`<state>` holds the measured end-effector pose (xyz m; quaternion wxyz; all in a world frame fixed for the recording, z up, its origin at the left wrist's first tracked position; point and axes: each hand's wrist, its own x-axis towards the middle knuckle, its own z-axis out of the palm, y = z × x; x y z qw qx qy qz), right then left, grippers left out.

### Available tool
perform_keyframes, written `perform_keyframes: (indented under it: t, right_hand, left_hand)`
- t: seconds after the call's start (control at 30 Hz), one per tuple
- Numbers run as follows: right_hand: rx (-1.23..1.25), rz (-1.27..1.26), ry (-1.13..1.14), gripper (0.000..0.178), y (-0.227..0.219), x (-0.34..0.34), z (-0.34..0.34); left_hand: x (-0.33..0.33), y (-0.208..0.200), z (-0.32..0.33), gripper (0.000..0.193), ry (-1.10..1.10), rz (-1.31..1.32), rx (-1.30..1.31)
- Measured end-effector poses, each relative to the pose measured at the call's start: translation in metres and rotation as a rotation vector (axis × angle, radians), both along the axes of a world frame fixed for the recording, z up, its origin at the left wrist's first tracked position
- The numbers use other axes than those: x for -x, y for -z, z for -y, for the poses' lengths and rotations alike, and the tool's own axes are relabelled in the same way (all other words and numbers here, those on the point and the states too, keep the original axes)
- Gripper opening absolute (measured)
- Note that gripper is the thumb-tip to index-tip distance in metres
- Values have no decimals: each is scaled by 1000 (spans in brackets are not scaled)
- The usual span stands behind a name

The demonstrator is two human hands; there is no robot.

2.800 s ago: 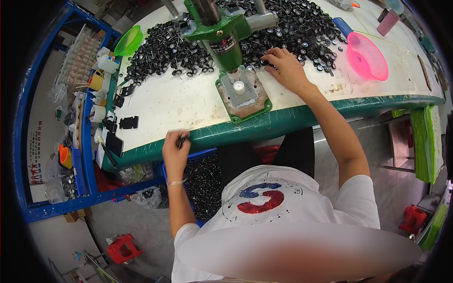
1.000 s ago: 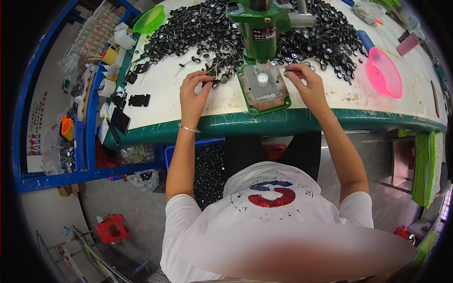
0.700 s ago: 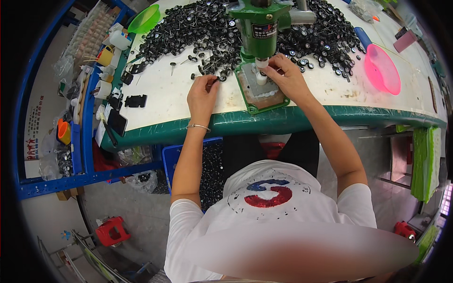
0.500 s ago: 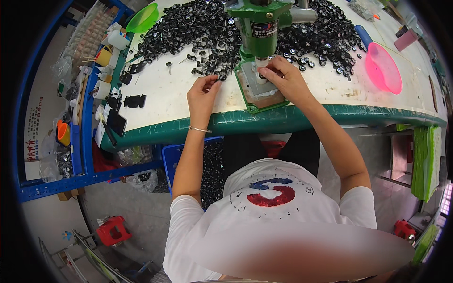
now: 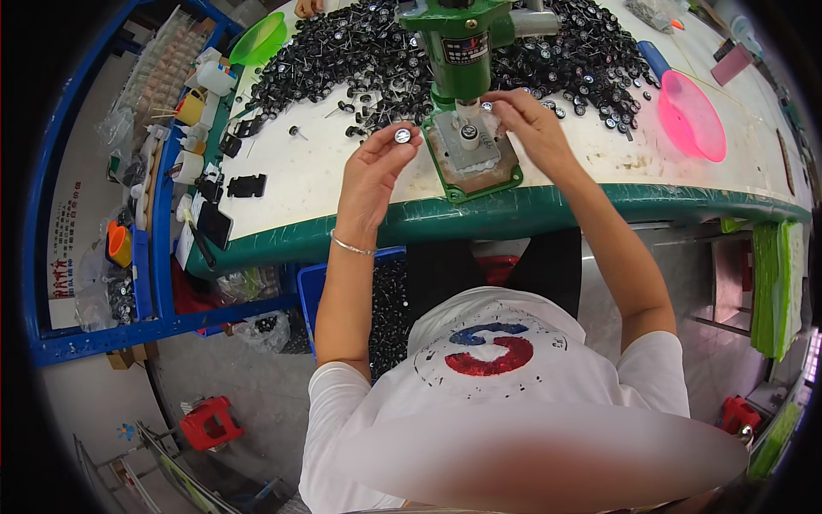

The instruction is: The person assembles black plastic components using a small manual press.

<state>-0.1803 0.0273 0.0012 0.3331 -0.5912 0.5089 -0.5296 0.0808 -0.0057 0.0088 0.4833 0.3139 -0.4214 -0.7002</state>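
My left hand [image 5: 374, 167] pinches a small black wheel [image 5: 402, 135] with a silver hub, its face turned up, left of the green hand press [image 5: 467, 64]. My right hand [image 5: 538, 133] is at the right of the press ram, its fingertips closed around another small wheel [image 5: 487, 106], partly covered by the fingers. Under the ram, one more wheel [image 5: 468, 132] sits on a white round post on the grey base plate [image 5: 482, 158]. Nothing touches that wheel from above.
A large heap of black wheels [image 5: 342, 56], some with metal pins, spreads behind the press. A green bowl [image 5: 261, 38] lies left, a pink scoop [image 5: 695, 116] right. Another person's hand [image 5: 308, 7] shows at the far edge. A blue bin [image 5: 310, 287] of black parts stands below the table.
My left hand has lifted a wheel from the table and turned its face up. My right hand has drawn back from the press post to the right, leaving the wheel there uncovered.
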Motion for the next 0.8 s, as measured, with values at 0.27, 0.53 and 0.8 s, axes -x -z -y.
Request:
perform_keyframes:
  t: [0.27, 0.53, 0.8]
  right_hand:
    - [58, -164, 69, 30, -27, 40, -6]
    - [118, -668, 135, 95, 36, -28, -61]
    - [59, -654, 256, 100, 38, -45, -61]
  left_hand:
    - [38, 24, 0, 21, -219, 179, 87]
    - [82, 53, 4, 35, -291, -68, 53]
    - [85, 46, 17, 30, -266, -15, 27]
